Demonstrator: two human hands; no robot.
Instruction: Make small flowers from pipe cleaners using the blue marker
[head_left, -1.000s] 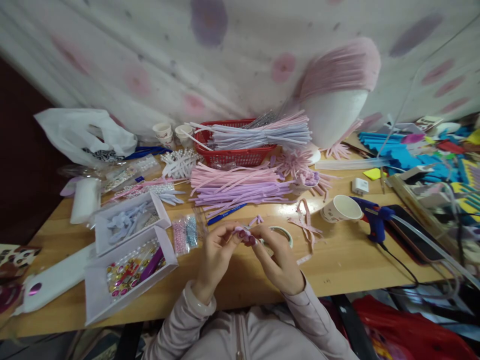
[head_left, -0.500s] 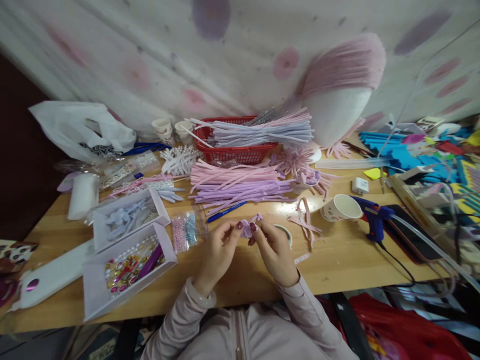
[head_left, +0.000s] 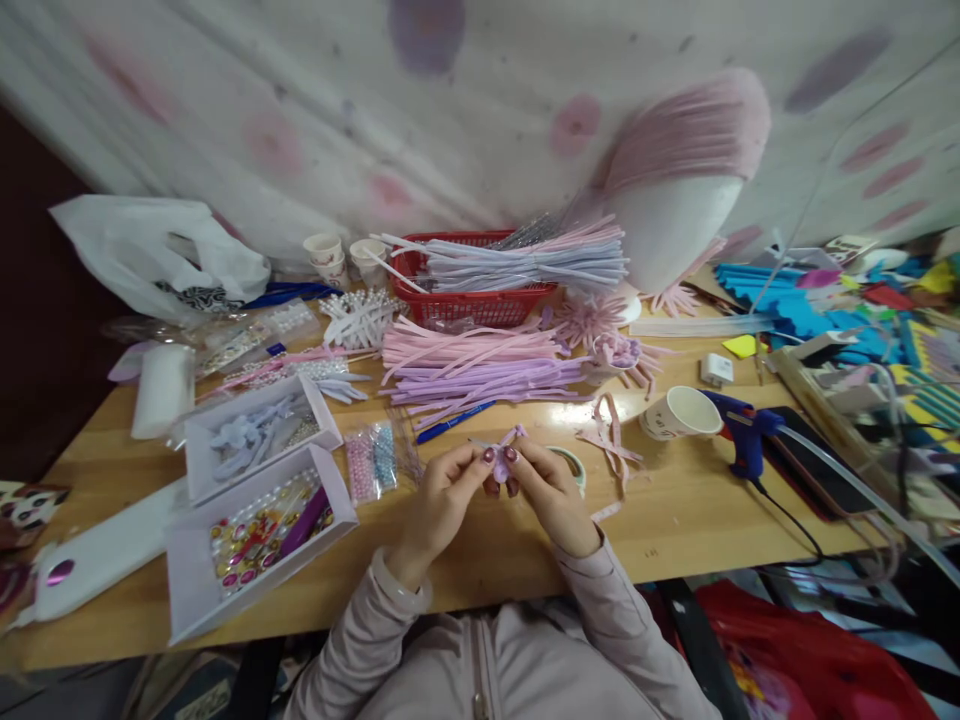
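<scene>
Between my fingertips is a small looped piece of purple pipe cleaner [head_left: 501,468], above the near part of the table. My left hand [head_left: 452,497] pinches it from the left with thumb and fingers. From the right, my right hand [head_left: 551,492] pinches the same piece, thumb beside the other thumb. A short purple end sticks up over the right thumb. Just beyond my hands lie a blue pen [head_left: 454,423] and a bundle of purple pipe cleaners [head_left: 487,383], with pink pipe cleaners [head_left: 465,345] behind. A roll of tape [head_left: 576,466] is partly hidden by my right hand.
White boxes [head_left: 335,508] of beads and bits stand on the left, beside bead bags [head_left: 370,462]. A red basket [head_left: 480,307] is at the back. To the right are a paper cup [head_left: 681,413], a blue glue gun [head_left: 750,440] with a cord, and a phone [head_left: 821,465].
My hands have drawn closer together, the left one moving slightly right. The purple piece has turned and now hangs lower between the thumbs.
</scene>
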